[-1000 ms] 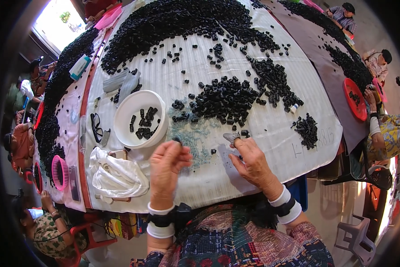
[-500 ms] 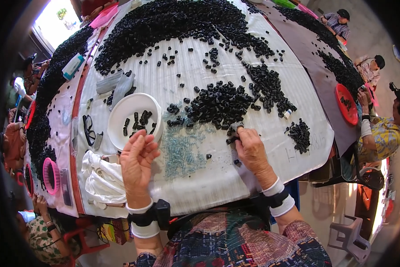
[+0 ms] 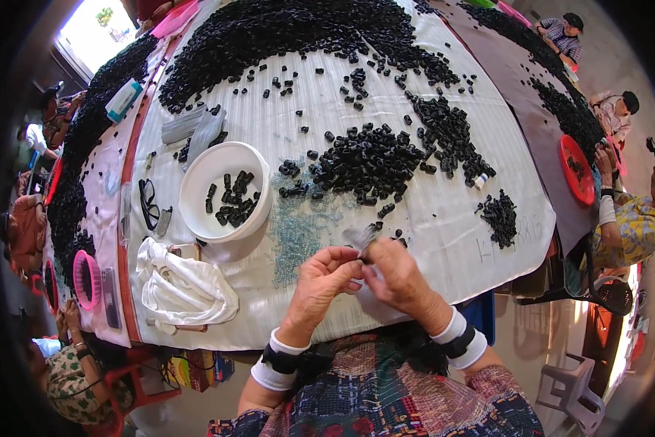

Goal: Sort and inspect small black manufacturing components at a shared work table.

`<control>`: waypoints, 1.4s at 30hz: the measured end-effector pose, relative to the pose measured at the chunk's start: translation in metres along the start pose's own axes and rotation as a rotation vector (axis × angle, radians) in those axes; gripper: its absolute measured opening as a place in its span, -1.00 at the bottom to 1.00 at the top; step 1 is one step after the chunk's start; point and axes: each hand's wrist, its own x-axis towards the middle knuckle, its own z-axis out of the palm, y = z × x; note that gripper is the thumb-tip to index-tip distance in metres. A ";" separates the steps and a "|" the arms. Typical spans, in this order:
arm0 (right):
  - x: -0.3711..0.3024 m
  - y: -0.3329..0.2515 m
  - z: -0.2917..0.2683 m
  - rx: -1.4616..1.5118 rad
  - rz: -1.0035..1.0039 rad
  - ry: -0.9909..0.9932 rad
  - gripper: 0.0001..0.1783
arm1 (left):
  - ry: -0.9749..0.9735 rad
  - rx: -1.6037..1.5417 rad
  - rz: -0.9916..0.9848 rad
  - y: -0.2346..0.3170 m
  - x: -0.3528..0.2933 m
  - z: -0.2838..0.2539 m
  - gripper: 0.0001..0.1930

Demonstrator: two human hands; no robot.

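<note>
My left hand (image 3: 322, 288) and my right hand (image 3: 404, 282) meet over the near edge of the table, fingers closed. A small black piece (image 3: 364, 259) shows between their fingertips, with my left thumb and fingers pinching it. From my right fist sticks a grey, motion-blurred thing (image 3: 358, 237) whose kind I cannot make out. Just beyond lies a heap of small black tubular pieces (image 3: 367, 164). Left of it, small clear bluish bits (image 3: 295, 251) are scattered. A round white bowl (image 3: 196, 207) holds several black pieces.
A white cloth (image 3: 185, 288), eyeglasses (image 3: 149, 204) and grey fabric strips (image 3: 196, 131) lie on the left. A smaller black pile (image 3: 498, 218) is at the right; a huge one (image 3: 284, 33) covers the far end. Other people sit at tables on both sides.
My left hand has moved right from beside the bowl, and my right hand has drawn back from the heap to meet it. The bowl holds more black pieces.
</note>
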 end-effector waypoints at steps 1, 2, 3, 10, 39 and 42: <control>0.001 -0.006 0.000 0.048 -0.058 -0.052 -0.50 | 0.002 0.002 0.000 0.000 -0.001 -0.004 -0.81; 0.002 -0.011 -0.001 0.096 -0.116 -0.103 -0.50 | -0.014 0.043 0.006 -0.001 -0.003 -0.011 -0.82; 0.006 -0.016 -0.004 0.159 -0.095 -0.084 -0.53 | -0.033 0.082 0.012 -0.001 -0.005 -0.017 -0.84; 0.022 0.005 0.002 0.103 -0.034 0.001 -0.65 | 0.131 -0.187 0.120 0.010 -0.013 -0.035 -0.89; 0.008 0.026 0.001 -0.259 -0.013 0.015 -0.72 | 0.069 -0.206 0.091 0.005 -0.018 -0.044 -0.84; 0.006 0.025 0.002 -0.260 -0.012 0.028 -0.71 | 0.052 -0.211 0.087 0.004 -0.017 -0.044 -0.83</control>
